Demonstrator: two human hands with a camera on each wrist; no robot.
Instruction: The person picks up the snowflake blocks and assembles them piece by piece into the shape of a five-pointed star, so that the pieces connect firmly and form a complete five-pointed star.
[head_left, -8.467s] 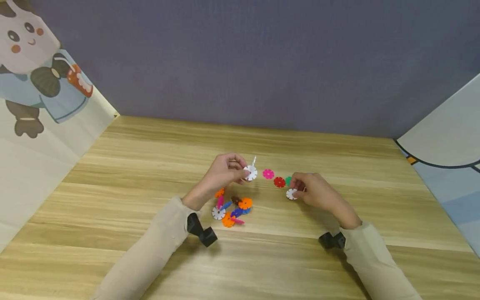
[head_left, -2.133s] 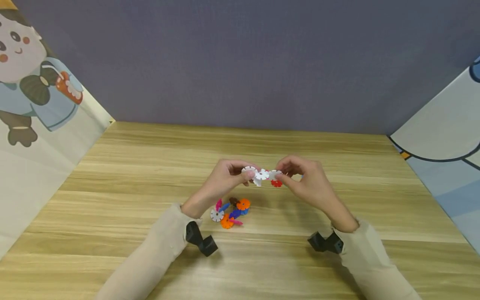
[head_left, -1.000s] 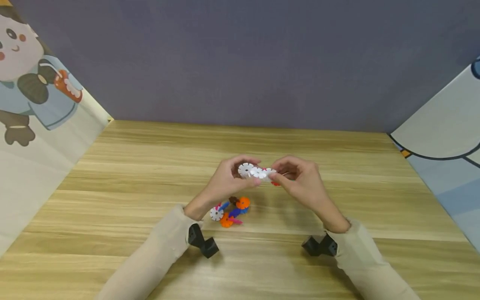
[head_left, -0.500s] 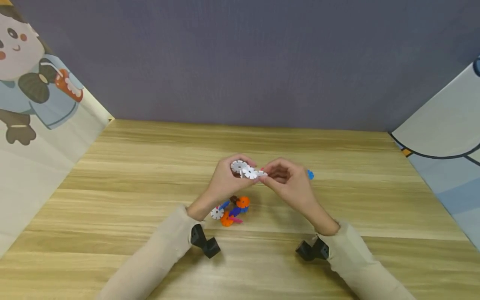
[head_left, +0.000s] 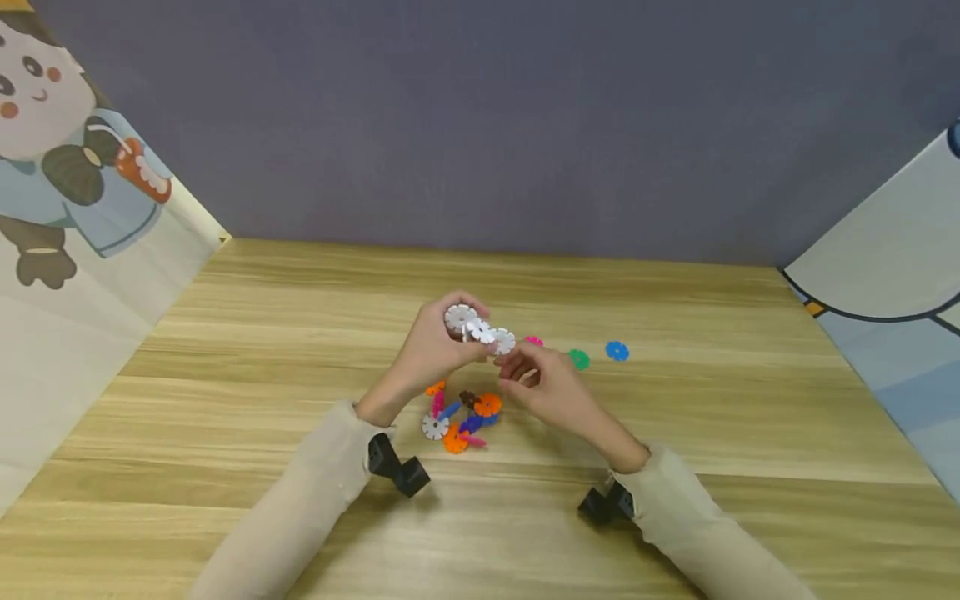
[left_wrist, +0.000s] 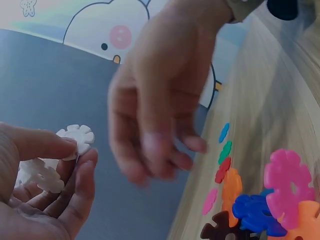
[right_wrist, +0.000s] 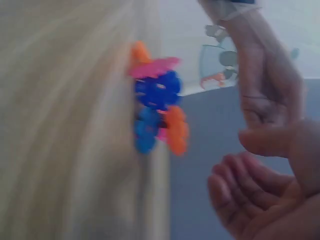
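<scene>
In the head view my left hand [head_left: 431, 342] pinches a joined cluster of white snowflake discs [head_left: 481, 331] above the table. One disc sticks out to the right, past the thumb. The left wrist view shows thumb and forefinger on a white disc [left_wrist: 79, 138], with more white pieces in the palm. My right hand [head_left: 553, 387] is just right of and below the cluster, its fingers loosely bent and holding nothing. The right wrist view also shows the right fingers [right_wrist: 245, 192] with nothing between them.
A pile of coloured snowflake discs, including an orange disc [head_left: 488, 405] and a white disc [head_left: 435, 427], lies nearer the body. Beyond the right hand lie a pink disc [head_left: 533, 341], a green disc [head_left: 578, 359] and a blue disc [head_left: 617, 351]. A red disc [left_wrist: 223, 170] shows in the left wrist view.
A white disc the right hand held separately is now joined to the cluster. The right hand has let go. Both hands have shifted left, uncovering the green and blue discs.
</scene>
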